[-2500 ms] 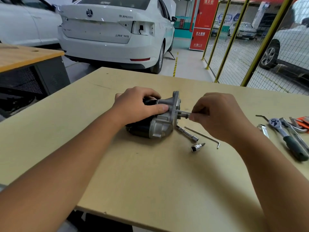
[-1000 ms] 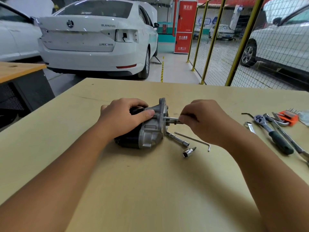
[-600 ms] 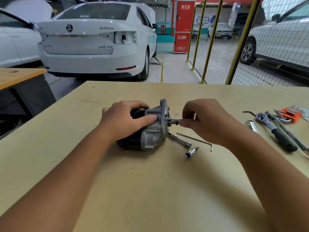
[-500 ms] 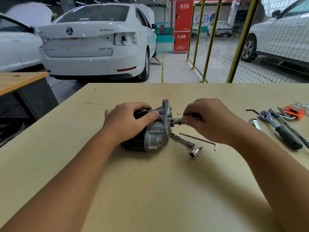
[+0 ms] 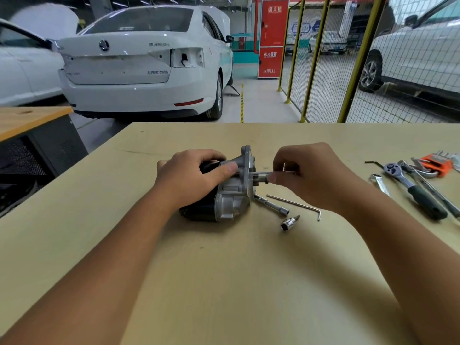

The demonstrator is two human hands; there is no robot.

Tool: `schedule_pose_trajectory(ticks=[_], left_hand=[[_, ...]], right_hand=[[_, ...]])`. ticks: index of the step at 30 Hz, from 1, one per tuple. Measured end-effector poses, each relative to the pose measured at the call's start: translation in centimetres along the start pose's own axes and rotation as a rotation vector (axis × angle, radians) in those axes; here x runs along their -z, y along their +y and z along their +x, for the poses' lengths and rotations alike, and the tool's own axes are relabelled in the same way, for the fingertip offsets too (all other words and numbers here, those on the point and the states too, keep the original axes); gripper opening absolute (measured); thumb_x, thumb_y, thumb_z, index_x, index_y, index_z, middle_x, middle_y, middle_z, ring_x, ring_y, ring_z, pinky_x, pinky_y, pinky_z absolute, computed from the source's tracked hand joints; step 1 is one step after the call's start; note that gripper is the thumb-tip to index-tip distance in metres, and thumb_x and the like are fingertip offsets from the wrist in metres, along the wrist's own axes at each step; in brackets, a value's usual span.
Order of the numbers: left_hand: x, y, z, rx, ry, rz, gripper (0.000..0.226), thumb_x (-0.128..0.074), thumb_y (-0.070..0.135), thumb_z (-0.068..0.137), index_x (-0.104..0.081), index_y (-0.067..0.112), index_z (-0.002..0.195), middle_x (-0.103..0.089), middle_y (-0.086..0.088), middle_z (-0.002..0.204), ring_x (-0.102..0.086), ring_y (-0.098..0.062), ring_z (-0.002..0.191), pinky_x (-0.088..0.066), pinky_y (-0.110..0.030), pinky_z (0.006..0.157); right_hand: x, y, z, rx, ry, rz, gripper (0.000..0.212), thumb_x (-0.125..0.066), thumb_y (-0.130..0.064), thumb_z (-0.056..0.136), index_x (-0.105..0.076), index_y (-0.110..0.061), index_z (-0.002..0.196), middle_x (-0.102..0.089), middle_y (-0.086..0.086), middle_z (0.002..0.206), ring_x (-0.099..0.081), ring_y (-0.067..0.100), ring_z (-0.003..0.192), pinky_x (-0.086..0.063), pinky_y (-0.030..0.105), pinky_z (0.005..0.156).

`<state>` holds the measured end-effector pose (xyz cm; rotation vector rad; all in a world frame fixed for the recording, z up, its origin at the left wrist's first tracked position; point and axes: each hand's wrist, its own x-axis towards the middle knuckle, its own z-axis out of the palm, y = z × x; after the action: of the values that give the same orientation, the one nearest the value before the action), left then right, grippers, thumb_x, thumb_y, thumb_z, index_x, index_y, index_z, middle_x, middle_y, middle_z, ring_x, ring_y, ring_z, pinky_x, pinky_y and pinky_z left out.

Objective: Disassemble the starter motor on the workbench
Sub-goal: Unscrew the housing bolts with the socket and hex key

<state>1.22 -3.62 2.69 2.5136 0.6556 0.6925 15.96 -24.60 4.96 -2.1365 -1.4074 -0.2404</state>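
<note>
motor: the starter motor with black body and cast silver nose housing (image 5: 224, 192) is laid on its side mid-way across the pale wooden desk (image 5: 224, 282).
left hand: the left hand (image 5: 191, 178) is wrapped over the motor's body, pinning it down.
right hand: the right hand (image 5: 306, 175) is closed on a thin silver driving tool (image 5: 261, 174) set into the motor's flange face.
step: a flange fastener is judged to be under loosening.
next: steady turns, tool kept square to the motor.
spares: a small chrome socket (image 5: 287, 223) and bent hex key (image 5: 293, 204) lie just right of the motor.

The starter motor (image 5: 224, 195) has a matt cast-metal nose and glossy black body; the counter (image 5: 224, 270) is smooth pale wood.
</note>
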Motion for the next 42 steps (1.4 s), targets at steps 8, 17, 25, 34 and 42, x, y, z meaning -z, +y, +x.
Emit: schedule_pose_trajectory(ticks=[8, 17, 25, 34, 42], left_hand=[[0.4, 0.3, 0.2, 0.028, -0.021, -0.05, 0.048, -0.057, 0.08, 0.07, -0.071, 0.052, 0.106, -0.07, 0.033, 0.104, -0.061, -0.005, 0.115, -0.035, -0.046, 0.111], [0.7, 0.1, 0.1, 0.013, -0.056, -0.039, 0.054, -0.054, 0.086, 0.067, -0.068, 0.056, 0.109, -0.067, 0.033, 0.11, -0.058, -0.005, 0.116, -0.033, -0.046, 0.112], [0.5, 0.1, 0.1, 0.021, -0.043, -0.026, 0.061, -0.054, 0.087, 0.064, -0.068, 0.054, 0.113, -0.068, 0.028, 0.115, -0.057, -0.009, 0.118, -0.032, -0.045, 0.108], [0.2, -0.1, 0.2, 0.0, -0.031, 0.005, 0.06, -0.041, 0.09, 0.07, -0.066, 0.055, 0.112, -0.068, 0.03, 0.113, -0.057, -0.009, 0.117, -0.028, -0.04, 0.096], [0.2, -0.3, 0.3, 0.007, -0.02, 0.018, 0.061, -0.045, 0.088, 0.071, -0.069, 0.051, 0.113, -0.069, 0.028, 0.112, -0.057, -0.011, 0.115, -0.03, -0.041, 0.097]], right_hand=[[-0.3, 0.2, 0.2, 0.037, -0.047, -0.064, 0.016, -0.071, -0.03, 0.09, -0.077, -0.017, 0.085, -0.057, -0.01, 0.076, -0.053, 0.008, 0.071, -0.044, 0.029, 0.066], [-1.2, -0.2, -0.1, -0.007, -0.006, 0.089, 0.02, -0.073, -0.038, 0.088, -0.06, -0.033, 0.072, -0.056, -0.011, 0.059, -0.051, 0.006, 0.057, -0.038, 0.023, 0.053], [-1.5, -0.4, 0.2, 0.015, -0.035, -0.032, 0.015, -0.061, -0.032, 0.097, -0.065, -0.023, 0.085, -0.058, -0.014, 0.07, -0.05, 0.004, 0.069, -0.036, 0.022, 0.06], [-1.3, -0.4, 0.1, 0.017, 0.02, 0.017, 0.009, -0.064, -0.035, 0.093, -0.068, -0.032, 0.086, -0.061, -0.011, 0.071, -0.055, 0.004, 0.068, -0.041, 0.024, 0.061], [-0.4, -0.6, 0.3, 0.025, -0.112, -0.115, 0.017, -0.058, -0.025, 0.099, -0.071, -0.016, 0.092, -0.06, -0.004, 0.083, -0.053, 0.018, 0.08, -0.042, 0.031, 0.072]])
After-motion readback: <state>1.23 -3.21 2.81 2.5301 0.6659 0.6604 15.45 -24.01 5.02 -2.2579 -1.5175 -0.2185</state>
